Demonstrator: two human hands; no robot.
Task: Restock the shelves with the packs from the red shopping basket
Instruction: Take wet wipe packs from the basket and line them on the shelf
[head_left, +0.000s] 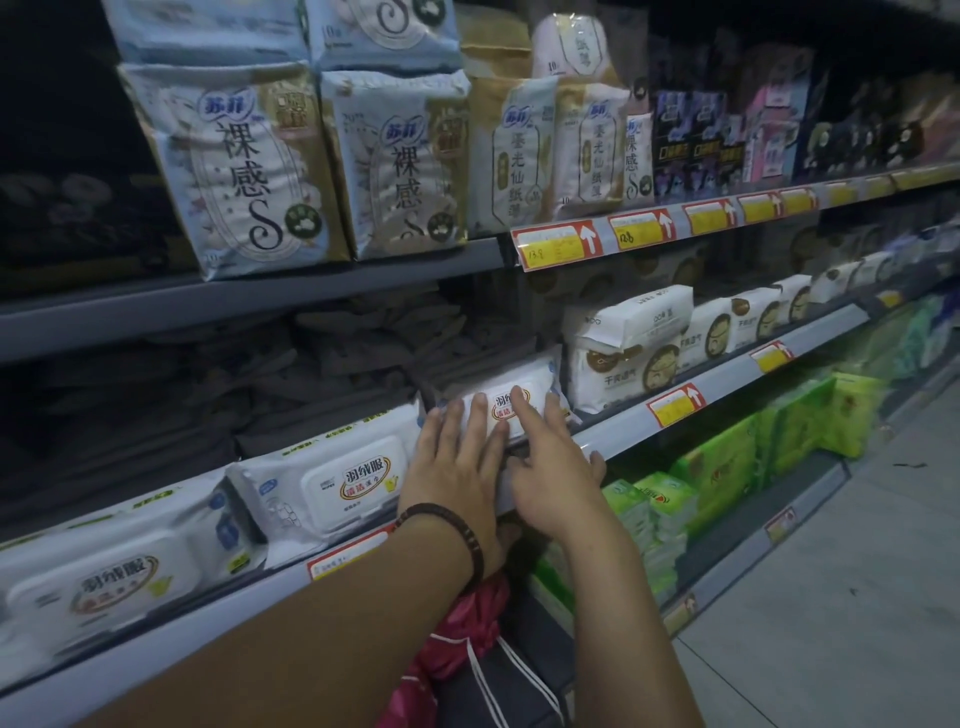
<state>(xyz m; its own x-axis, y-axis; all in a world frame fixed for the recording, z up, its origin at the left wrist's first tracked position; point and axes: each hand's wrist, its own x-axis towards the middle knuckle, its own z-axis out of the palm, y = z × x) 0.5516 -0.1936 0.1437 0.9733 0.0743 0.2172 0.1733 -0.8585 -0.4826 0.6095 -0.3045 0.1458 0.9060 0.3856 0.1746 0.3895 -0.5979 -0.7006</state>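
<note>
A white wet-wipe pack (524, 387) with a red and gold label lies at the front of the middle shelf (691, 376). My left hand (457, 467), a dark bead bracelet on its wrist, presses straight fingers on the pack's left part. Just to its right, my right hand (550, 467) lies flat with its fingers on the pack's label. Two more wipe packs of the same kind (332, 475) (111, 577) sit in a row to the left. The red shopping basket is not in view.
Above, the upper shelf (363, 265) carries tall blue-white pad packs (234, 166). White tissue packs (623, 348) stand right of the wipes. Green packs (727, 462) fill the lowest shelf. A pink bag with white cords (467, 654) hangs below my arms. Grey floor (831, 623) lies right.
</note>
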